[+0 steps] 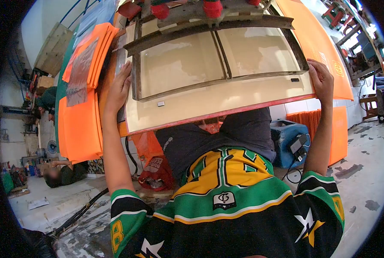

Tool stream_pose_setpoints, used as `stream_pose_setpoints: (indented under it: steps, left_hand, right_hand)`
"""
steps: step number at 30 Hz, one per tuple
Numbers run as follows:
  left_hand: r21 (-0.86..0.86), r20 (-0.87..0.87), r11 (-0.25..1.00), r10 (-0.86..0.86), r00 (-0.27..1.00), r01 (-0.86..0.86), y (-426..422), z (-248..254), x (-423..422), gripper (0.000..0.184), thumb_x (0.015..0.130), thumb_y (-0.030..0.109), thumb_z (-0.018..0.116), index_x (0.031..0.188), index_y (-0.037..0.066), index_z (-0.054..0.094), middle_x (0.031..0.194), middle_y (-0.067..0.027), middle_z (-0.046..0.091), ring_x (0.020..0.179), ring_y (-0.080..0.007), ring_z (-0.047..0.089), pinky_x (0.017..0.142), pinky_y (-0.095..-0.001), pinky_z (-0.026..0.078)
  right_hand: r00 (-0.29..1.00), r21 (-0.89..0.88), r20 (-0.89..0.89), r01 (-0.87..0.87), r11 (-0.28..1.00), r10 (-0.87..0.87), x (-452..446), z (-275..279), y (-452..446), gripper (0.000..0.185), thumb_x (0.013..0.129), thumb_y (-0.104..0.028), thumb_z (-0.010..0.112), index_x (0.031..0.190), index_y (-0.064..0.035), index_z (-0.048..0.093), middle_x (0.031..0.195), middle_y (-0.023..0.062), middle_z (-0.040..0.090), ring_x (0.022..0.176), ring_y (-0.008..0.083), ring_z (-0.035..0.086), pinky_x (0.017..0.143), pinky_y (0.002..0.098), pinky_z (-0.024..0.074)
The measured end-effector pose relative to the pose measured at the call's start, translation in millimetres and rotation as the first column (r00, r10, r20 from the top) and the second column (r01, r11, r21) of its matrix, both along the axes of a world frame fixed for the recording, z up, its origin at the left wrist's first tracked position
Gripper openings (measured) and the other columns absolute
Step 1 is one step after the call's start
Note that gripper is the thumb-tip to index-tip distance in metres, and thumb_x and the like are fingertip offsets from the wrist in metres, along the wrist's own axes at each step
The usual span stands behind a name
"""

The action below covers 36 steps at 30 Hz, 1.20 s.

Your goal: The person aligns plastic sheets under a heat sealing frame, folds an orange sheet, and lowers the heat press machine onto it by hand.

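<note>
- Currently, the left hand [121, 84] is touching the cream board [209, 101] at its left edge; whether it is gripping, I cannot tell.
- The right hand [322, 81] is resting against the right edge, slightly curled; its grip I cannot tell either.
- The board is lying between both hands, its red-trimmed near edge facing the wearer.
- A dark metal frame [221, 53] is sitting on it, back from that edge.
- A small white rectangle [161, 104] is lying towards its near-left corner.

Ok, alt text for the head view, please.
A person's left hand and right hand rest at opposite edges of a cream board with a dark frame on it. Orange material lies to either side.
</note>
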<state>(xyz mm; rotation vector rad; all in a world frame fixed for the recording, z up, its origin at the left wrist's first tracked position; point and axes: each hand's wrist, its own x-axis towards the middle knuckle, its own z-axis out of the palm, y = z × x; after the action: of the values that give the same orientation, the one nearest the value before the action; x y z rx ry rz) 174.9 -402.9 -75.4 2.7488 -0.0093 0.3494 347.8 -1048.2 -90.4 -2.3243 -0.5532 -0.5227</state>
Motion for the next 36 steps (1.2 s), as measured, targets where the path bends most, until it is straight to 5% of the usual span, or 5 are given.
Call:
stream_pose_setpoints:
  steps: [10, 36]
  left_hand:
    - [-0.097, -0.014, 0.994, -0.044, 0.999, 0.043, 19.9, -17.1, 4.3, 0.045, 0.109, 0.021, 0.048, 0.152, 0.005, 0.05, 0.163, -0.0152, 0.043, 0.153, -0.033, 0.035, 0.125, -0.0429, 0.028]
    - [0.0, 0.034, 0.999, -0.04, 0.999, 0.04, 20.1, -23.4, 4.7, 0.047, 0.11, 0.026, 0.047, 0.152, 0.005, 0.051, 0.161, -0.0172, 0.044, 0.152, -0.0345, 0.036, 0.124, -0.0424, 0.029]
  right_hand:
    - [1.0, -0.012, -0.007, 0.026, 1.0, -0.026, 0.4, -0.2, -0.3, 0.021, 0.1, -0.014, 0.065, 0.111, 0.0012, 0.075, 0.117, 0.0158, 0.075, 0.108, 0.0259, 0.072, 0.095, 0.0361, 0.0552]
    - [0.999, 0.05, -0.04, -0.02, 0.999, 0.022, 2.9, -4.1, -3.0, 0.021, 0.101, -0.012, 0.065, 0.113, 0.0025, 0.074, 0.119, 0.0167, 0.074, 0.112, 0.0249, 0.07, 0.099, 0.0362, 0.0535]
